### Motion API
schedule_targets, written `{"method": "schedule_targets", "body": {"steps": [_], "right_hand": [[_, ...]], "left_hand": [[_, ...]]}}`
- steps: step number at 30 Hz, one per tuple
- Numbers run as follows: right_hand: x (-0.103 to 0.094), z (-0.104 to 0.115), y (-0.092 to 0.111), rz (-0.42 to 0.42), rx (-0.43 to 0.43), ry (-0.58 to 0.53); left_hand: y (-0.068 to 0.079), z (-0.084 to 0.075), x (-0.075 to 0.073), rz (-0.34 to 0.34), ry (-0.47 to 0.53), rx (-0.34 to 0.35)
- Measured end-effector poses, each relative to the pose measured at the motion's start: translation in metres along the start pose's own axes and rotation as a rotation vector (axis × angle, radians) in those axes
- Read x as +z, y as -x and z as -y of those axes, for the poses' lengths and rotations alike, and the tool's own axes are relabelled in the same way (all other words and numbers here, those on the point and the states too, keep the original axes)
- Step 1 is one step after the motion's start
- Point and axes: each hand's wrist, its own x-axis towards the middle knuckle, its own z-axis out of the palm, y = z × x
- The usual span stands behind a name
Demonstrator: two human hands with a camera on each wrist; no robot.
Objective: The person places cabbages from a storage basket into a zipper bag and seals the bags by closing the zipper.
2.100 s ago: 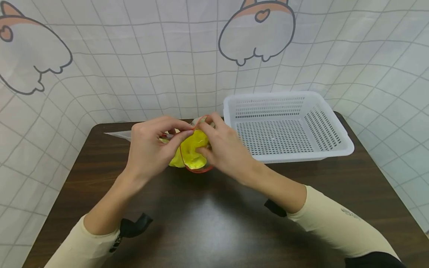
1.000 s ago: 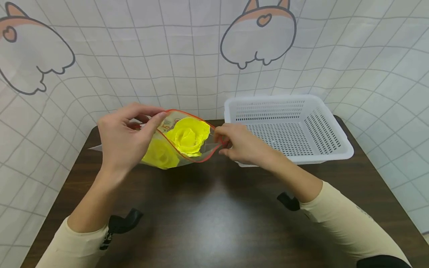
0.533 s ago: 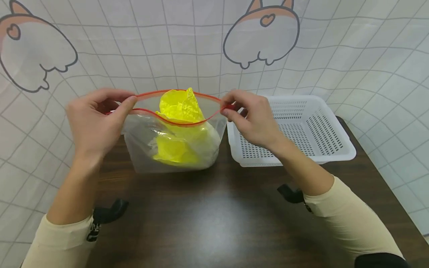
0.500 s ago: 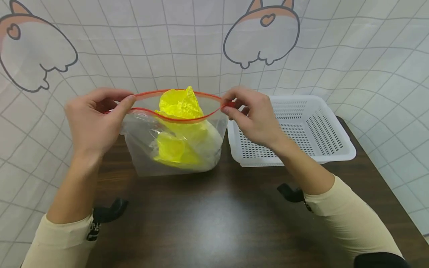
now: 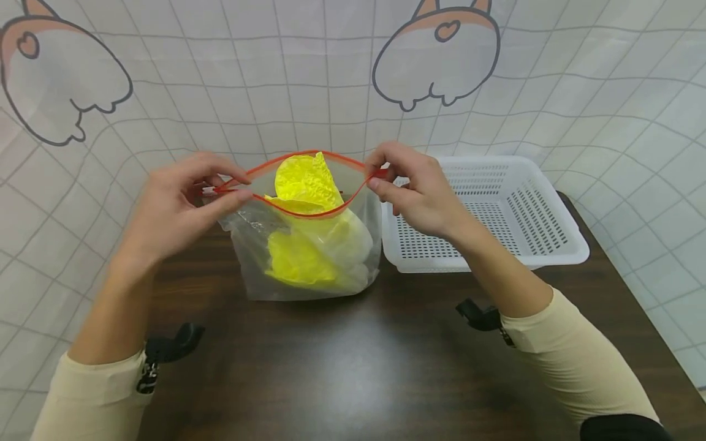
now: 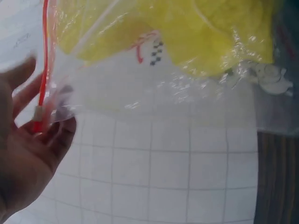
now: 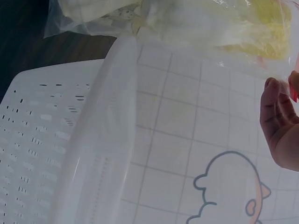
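Note:
A clear zip bag [image 5: 259,269] with a red zip rim stands upright on the table, its mouth spread apart. Inside it sits a bright yellow, ruffled, flower-like thing [image 5: 306,180], whose top pokes up into the mouth. Pale things, blurred by the plastic, lie in the bag's right side. My left hand [image 5: 171,205] is at the bag's left corner, thumb and index finger a little apart on either side of the zip, other fingers curled round the corner. A small pale slider [image 6: 38,113] shows there. My right hand [image 5: 413,187] pinches the zip's right end.
A white perforated plastic basket [image 5: 485,266] stands right of the bag, close by it. Behind the dark wooden table [image 5: 353,367] hangs a white gridded curtain [image 5: 248,73] with cartoon prints.
From bunched together over the bag, the hands have moved apart, spreading and lifting its mouth so the bag stands upright. Lately the left hand has shifted slightly right, its pinch loosened.

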Motion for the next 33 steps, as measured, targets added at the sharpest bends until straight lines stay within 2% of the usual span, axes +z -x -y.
{"method": "schedule_targets", "body": {"steps": [2,4,9,13,17,20,29,33], "right_hand": [[-0.002,-0.001,0.0,0.001,-0.003,-0.009],[-0.004,-0.002,0.001,-0.006,0.004,-0.023],[-0.012,-0.004,0.004,-0.034,0.045,-0.06],[-0.014,-0.003,0.006,0.008,0.02,-0.011],[-0.012,0.001,0.007,0.011,-0.047,0.056],[-0.011,0.004,0.007,0.01,-0.066,0.075],[-0.002,0.01,0.003,0.148,-0.174,0.107],[-0.002,0.012,0.002,0.169,-0.183,0.124]], "left_hand": [[0.001,-0.001,-0.002,0.048,-0.04,0.062],[0.001,0.0,-0.005,0.066,-0.06,0.101],[0.003,0.001,-0.012,0.035,0.012,0.132],[0.001,0.0,-0.011,0.051,-0.032,0.175],[0.001,-0.004,-0.005,0.067,-0.033,0.196],[0.002,-0.008,-0.002,0.076,-0.017,0.193],[-0.001,-0.015,0.01,0.186,-0.02,0.224],[-0.001,-0.016,0.01,0.183,-0.034,0.225]]}}
